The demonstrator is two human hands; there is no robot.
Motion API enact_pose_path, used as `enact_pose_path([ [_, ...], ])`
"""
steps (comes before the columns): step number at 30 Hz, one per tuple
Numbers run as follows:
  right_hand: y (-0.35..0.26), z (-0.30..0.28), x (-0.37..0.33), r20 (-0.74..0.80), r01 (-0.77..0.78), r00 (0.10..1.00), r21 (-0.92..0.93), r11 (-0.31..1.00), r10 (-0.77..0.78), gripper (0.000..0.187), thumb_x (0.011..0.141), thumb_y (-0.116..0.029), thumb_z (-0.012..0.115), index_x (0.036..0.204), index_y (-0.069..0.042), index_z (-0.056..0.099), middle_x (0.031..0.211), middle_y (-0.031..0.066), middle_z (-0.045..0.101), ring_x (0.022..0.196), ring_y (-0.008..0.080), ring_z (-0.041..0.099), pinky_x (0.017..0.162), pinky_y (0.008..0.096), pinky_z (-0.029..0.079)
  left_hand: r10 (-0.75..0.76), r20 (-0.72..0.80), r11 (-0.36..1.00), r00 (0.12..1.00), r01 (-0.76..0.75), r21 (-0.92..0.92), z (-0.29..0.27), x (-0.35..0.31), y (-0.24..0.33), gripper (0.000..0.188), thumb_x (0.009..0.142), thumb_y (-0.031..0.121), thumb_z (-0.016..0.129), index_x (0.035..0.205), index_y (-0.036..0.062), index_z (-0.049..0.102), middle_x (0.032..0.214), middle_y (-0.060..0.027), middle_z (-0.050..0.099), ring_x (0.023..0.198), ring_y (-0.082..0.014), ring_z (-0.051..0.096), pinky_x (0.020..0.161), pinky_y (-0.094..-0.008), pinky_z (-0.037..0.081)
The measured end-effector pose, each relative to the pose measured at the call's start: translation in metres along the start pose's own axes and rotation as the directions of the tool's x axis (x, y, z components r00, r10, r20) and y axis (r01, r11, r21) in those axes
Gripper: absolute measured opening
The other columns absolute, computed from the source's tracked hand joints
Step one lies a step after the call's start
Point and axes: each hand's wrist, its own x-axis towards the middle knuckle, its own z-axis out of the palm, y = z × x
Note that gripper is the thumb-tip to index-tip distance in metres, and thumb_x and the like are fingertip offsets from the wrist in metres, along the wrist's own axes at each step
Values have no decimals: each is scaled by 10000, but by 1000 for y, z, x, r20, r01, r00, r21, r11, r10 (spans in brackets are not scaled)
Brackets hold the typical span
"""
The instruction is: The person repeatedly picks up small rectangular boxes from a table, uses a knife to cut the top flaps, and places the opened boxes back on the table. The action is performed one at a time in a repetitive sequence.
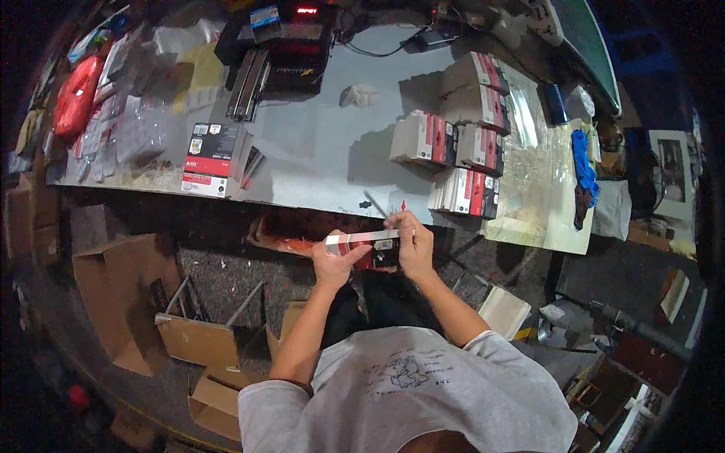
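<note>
In front of my body, just off the table's near edge, both hands hold a thin flat pack [384,255] with a pale edge and a red, black and white face. My left hand [334,264] is closed on its left end, thumb along the edge. My right hand [414,245] is closed about its right end. From the right fingers a slim grey stick-like tool [375,205] points up and left; its kind is unclear. Similar packs stand on the table: a stack [208,162] to the left and several upright bundles [464,191] to the right.
The grey table [325,143] carries a dark device with a red display [306,11], metal rails [248,83], a crumpled pale lump [360,95] and plastic bags [140,124]. Below stand open cardboard boxes [124,294], a reddish-lined box [291,245] and a stool-like frame [200,336].
</note>
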Motion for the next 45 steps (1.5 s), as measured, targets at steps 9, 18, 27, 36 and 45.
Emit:
enact_pose_path([
  [9, -58, -29, -27, 250, -6, 962, 431, 902, -113, 624, 897, -560, 227, 729, -21, 494, 622, 62, 536, 562, 132, 533, 491, 247, 407, 75, 288, 939, 955, 30, -343, -4, -30, 60, 630, 851, 645, 275, 619, 73, 401, 589, 22, 414, 530, -42, 353, 457, -205, 246],
  [18, -55, -20, -55, 159, -86, 987, 538, 838, 0, 653, 853, -608, 300, 1064, -2, 423, 849, 53, 483, 748, 126, 476, 667, 254, 388, 12, 159, 820, 987, 81, -566, 61, -75, 65, 329, 807, 300, 521, 955, 63, 347, 907, -39, 378, 739, -79, 391, 635, -208, 348],
  [27, -7, -68, -2, -155, -144, 949, 562, 815, 275, 373, 936, -377, 364, 829, -40, 482, 661, -9, 425, 609, 73, 386, 548, 219, 319, -17, 179, 917, 984, 87, -389, 115, 2, 49, 387, 932, 425, 342, 1028, 52, 381, 891, -28, 429, 801, -108, 429, 753, -250, 376],
  [36, 100, -126, 84, -661, -277, 631, 295, 914, 405, 289, 947, -275, 396, 1012, -10, 491, 786, 93, 548, 712, 157, 497, 671, 297, 414, 130, -124, 858, 984, -49, 511, 202, 126, 49, 859, 596, 374, 784, 1225, -19, 351, 1112, -200, 495, 1024, -322, 518, 856, -391, 417],
  [45, 95, -104, 51, -443, -216, 812, 377, 901, 379, 213, 925, -243, 457, 939, -36, 503, 703, 13, 492, 545, 78, 420, 494, 211, 360, 105, -294, 702, 950, 139, 699, 229, 180, 13, 993, 556, 562, 733, 1290, 15, 349, 1284, -212, 326, 1227, -361, 290, 917, -573, 272],
])
